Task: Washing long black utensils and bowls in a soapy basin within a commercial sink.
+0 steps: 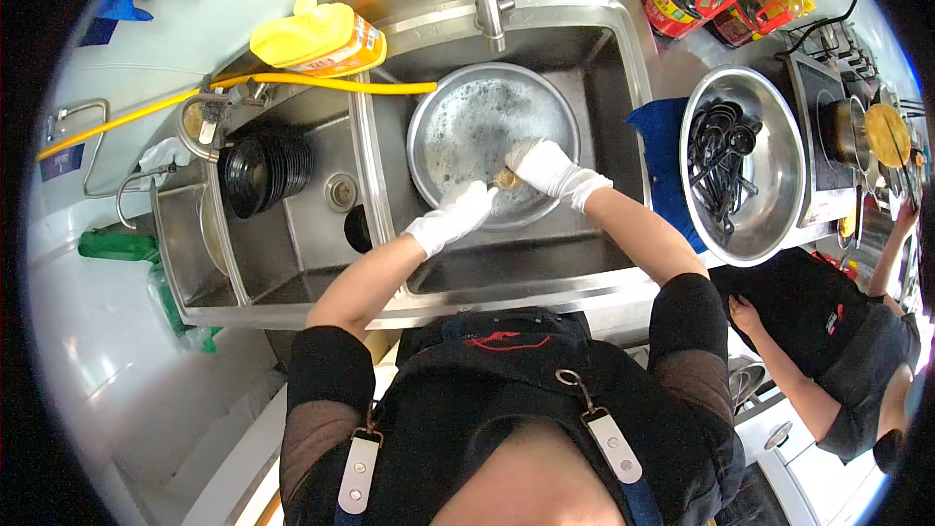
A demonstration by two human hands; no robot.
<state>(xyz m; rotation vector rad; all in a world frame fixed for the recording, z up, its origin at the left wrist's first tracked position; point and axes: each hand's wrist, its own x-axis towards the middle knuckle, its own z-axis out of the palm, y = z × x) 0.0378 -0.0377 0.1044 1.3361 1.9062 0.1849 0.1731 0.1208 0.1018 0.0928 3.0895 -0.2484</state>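
Both my hands wear white gloves and reach over a round metal basin (429, 97) of cloudy, foamy water in the right sink bowl. My right hand (547, 168) closes on a small, rough, yellow-brown piece (506, 178) whose kind I cannot make out. At the basin's near left rim is my left hand (460, 214), fingers drawn together and pointing at that piece. Whether it grips something is hidden. The faucet (488, 0) stands behind the basin, and a yellow hose (321, 84) ends at its far left rim.
Stacked black bowls (265, 170) lie in the left sink bowl. A yellow container (321, 37) sits behind the divider. To the right, a large metal bowl (699, 151) holds black spoons (721, 151) on a blue cloth (662, 141). A co-worker (828, 331) stands by the stove at right.
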